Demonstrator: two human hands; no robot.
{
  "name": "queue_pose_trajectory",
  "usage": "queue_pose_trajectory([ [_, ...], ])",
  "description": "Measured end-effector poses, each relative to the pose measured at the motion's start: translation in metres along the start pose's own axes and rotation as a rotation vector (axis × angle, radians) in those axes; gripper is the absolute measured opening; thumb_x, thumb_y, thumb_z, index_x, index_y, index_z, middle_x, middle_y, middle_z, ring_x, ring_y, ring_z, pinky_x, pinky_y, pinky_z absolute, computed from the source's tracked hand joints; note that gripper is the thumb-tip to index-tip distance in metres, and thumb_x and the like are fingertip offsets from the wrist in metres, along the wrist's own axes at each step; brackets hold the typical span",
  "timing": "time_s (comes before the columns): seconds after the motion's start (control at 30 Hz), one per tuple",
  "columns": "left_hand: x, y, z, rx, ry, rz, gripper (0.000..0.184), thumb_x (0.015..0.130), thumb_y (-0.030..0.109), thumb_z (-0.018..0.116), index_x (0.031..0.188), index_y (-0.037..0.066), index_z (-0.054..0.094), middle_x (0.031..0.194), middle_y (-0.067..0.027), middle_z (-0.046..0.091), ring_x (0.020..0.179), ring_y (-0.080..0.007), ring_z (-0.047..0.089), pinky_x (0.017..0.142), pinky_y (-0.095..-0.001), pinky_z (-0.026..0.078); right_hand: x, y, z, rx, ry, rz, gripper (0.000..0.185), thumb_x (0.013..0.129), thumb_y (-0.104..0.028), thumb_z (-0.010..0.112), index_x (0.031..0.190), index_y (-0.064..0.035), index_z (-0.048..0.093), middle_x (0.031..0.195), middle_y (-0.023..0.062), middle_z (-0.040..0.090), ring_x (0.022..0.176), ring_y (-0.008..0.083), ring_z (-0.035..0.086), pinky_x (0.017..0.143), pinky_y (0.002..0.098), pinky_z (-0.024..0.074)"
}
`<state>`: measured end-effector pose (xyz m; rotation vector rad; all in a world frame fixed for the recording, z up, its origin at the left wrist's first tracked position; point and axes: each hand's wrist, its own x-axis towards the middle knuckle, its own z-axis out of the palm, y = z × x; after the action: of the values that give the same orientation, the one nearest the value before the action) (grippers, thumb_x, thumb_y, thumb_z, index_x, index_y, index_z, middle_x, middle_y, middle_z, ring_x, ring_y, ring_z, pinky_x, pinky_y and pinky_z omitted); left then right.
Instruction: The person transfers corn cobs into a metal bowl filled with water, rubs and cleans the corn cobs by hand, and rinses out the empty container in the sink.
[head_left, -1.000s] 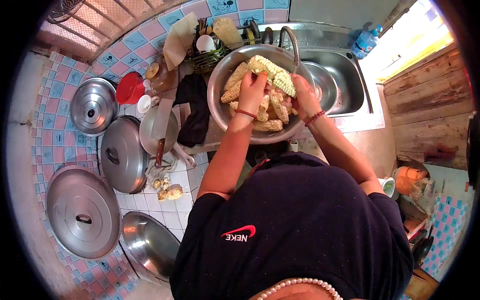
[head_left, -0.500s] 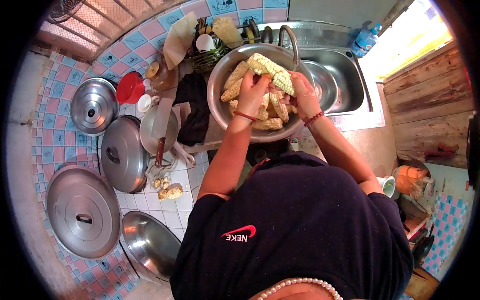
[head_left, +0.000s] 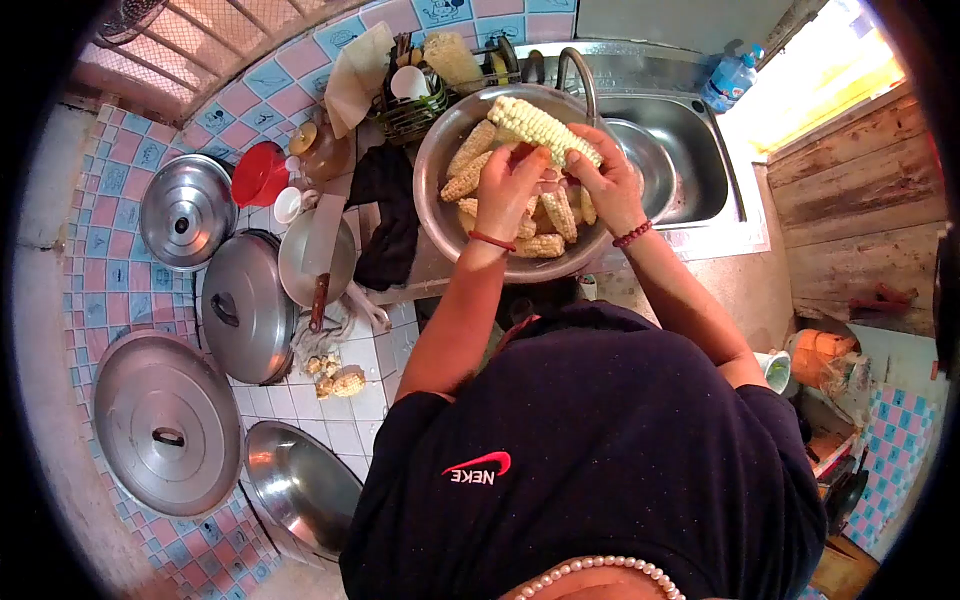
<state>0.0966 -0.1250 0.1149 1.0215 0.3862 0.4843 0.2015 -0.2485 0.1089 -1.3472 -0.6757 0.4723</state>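
A pale corn cob (head_left: 535, 125) with rows of kernels is held at a slant above a wide metal basin (head_left: 428, 190). My right hand (head_left: 612, 182) is closed around the cob's lower right end, thumb lying along the near side. My left hand (head_left: 508, 185) is closed at the cob's near edge, its fingertips pressed against the kernels and partly hidden. Beneath my hands, several more corn cobs (head_left: 468, 178) lie in the basin, some covered by my wrists and the held cob.
Right of the basin is a steel sink (head_left: 705, 150) with a curved faucet (head_left: 590, 85). A knife (head_left: 322, 235) rests across a pan (head_left: 290, 262) at left, near corn pieces (head_left: 345, 384) on the tiles. Large pot lids (head_left: 165, 470) and a metal bowl (head_left: 300, 490) stand farther left.
The held corn cob has shifted slightly up and left. My right hand has moved upward, and its fingers now wrap farther over the cob's end.
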Motion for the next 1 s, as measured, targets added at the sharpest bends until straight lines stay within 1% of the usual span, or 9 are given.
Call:
queue_pose_trajectory([
  [0.1, 0.003, -0.001, -0.004, 0.029, -0.012, 0.008, 0.018, 0.095, 0.011, 0.061, 0.107, -0.002, 0.059, 0.098, -0.0085, 0.064, 0.083, -0.0171, 0.066, 0.073, -0.0311, 0.06, 0.001, 0.004, 0.0, -0.205, 0.006, -0.156, 0.035, 0.091, -0.015, 0.069, 0.125, -0.0098, 0.061, 0.113, 0.0007, 0.066, 0.086, 0.0052, 0.06, 0.07, 0.0225, 0.051],
  [0.2, 0.003, 0.004, -0.005, -0.037, 0.014, -0.038, 0.017, 0.093, 0.009, 0.062, 0.106, -0.002, 0.06, 0.099, -0.0089, 0.064, 0.083, -0.018, 0.066, 0.074, -0.0321, 0.06, -0.002, -0.005, 0.003, -0.214, -0.009, -0.126, 0.037, 0.089, -0.016, 0.07, 0.124, -0.0096, 0.061, 0.115, 0.0021, 0.067, 0.09, 0.0069, 0.061, 0.075, 0.0241, 0.0507],
  [0.3, 0.005, 0.002, -0.008, -0.156, 0.02, -0.073, 0.016, 0.092, 0.006, 0.063, 0.105, -0.002, 0.06, 0.098, -0.0092, 0.064, 0.082, -0.0185, 0.066, 0.073, -0.0332, 0.061, -0.001, -0.009, 0.005, -0.295, -0.022, -0.235, 0.035, 0.089, -0.015, 0.069, 0.124, -0.0097, 0.062, 0.116, 0.0046, 0.067, 0.093, 0.0086, 0.062, 0.079, 0.025, 0.0507],
  [0.4, 0.008, -0.006, -0.012, -0.126, 0.1, -0.075, 0.015, 0.091, 0.005, 0.063, 0.104, -0.002, 0.061, 0.096, -0.009, 0.064, 0.08, -0.018, 0.066, 0.071, -0.0341, 0.061, -0.004, -0.03, 0.005, -0.441, -0.059, -0.129, 0.039, 0.089, -0.008, 0.069, 0.126, -0.008, 0.06, 0.124, 0.0058, 0.063, 0.112, 0.0117, 0.058, 0.091, 0.0277, 0.049],
  [0.5, 0.01, -0.01, -0.013, -0.063, 0.165, -0.1, 0.014, 0.09, 0.005, 0.063, 0.102, -0.002, 0.063, 0.093, -0.0078, 0.065, 0.076, -0.0172, 0.065, 0.069, -0.0344, 0.061, 0.003, -0.023, 0.002, -0.519, -0.063, -0.412, 0.037, 0.086, -0.009, 0.07, 0.123, -0.0081, 0.063, 0.124, 0.0093, 0.064, 0.114, 0.0188, 0.06, 0.095, 0.0314, 0.0476],
  [0.7, 0.009, -0.002, -0.006, -0.085, 0.207, -0.156, 0.013, 0.089, 0.006, 0.064, 0.1, 0.0, 0.065, 0.089, -0.0048, 0.064, 0.076, -0.0156, 0.063, 0.068, -0.0335, 0.059, 0.007, -0.022, 0.003, -0.709, -0.081, -0.556, 0.039, 0.082, -0.007, 0.068, 0.121, -0.0116, 0.064, 0.12, 0.0148, 0.064, 0.116, 0.0308, 0.059, 0.096, 0.0388, 0.048],
  [0.8, 0.011, -0.005, -0.009, -0.132, 0.196, -0.164, 0.012, 0.088, 0.007, 0.064, 0.099, 0.003, 0.065, 0.089, -0.003, 0.064, 0.076, -0.0145, 0.061, 0.07, -0.0341, 0.057, 0.007, -0.028, 0.004, -0.777, -0.094, -0.593, 0.039, 0.081, -0.008, 0.068, 0.12, -0.012, 0.064, 0.119, 0.0145, 0.064, 0.116, 0.031, 0.059, 0.097, 0.0399, 0.047],
  [0.9, 0.018, -0.008, -0.01, -0.198, 0.176, -0.157, 0.011, 0.088, 0.008, 0.064, 0.098, 0.005, 0.064, 0.089, -0.0018, 0.063, 0.076, -0.0142, 0.06, 0.072, -0.0352, 0.056, 0.009, -0.023, 0.004, -0.708, -0.095, -0.581, 0.038, 0.081, -0.007, 0.068, 0.119, -0.0121, 0.064, 0.119, 0.014, 0.065, 0.112, 0.032, 0.06, 0.094, 0.0403, 0.0483],
  [1.0, 0.024, -0.013, -0.011, -0.227, 0.144, -0.13, 0.01, 0.088, 0.008, 0.063, 0.098, 0.006, 0.063, 0.091, -0.0019, 0.063, 0.076, -0.0147, 0.06, 0.075, -0.0359, 0.055, 0.007, -0.019, 0.006, -0.655, -0.067, -0.562, 0.038, 0.084, -0.006, 0.069, 0.121, -0.0082, 0.063, 0.123, 0.0115, 0.064, 0.11, 0.0236, 0.064, 0.09, 0.033, 0.0512],
])
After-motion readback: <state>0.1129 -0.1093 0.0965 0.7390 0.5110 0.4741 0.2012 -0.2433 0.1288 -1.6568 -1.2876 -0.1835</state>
